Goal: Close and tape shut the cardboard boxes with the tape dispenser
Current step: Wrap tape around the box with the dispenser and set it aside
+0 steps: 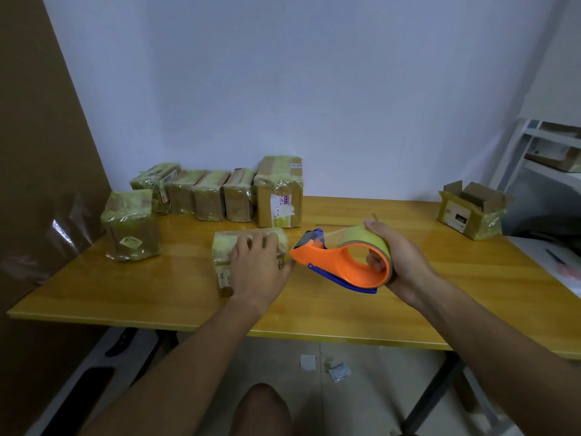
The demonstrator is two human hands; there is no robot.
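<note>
A small taped cardboard box (224, 247) lies in the middle of the wooden table (440, 294). My left hand (256, 262) rests flat on top of it, fingers spread, pressing down. My right hand (393, 256) grips an orange and blue tape dispenser (333, 262) with a yellowish tape roll, fingers through the roll's core. The dispenser's blade end sits just right of the box, beside my left thumb. An open cardboard box (471, 209) with raised flaps stands at the far right of the table.
Several taped boxes (217, 193) stand in a row at the back, a taller one (279, 190) at its right end. Another taped box (130, 225) sits at the left. A white shelf (547, 152) is at the right. Paper scraps (323, 366) lie on the floor.
</note>
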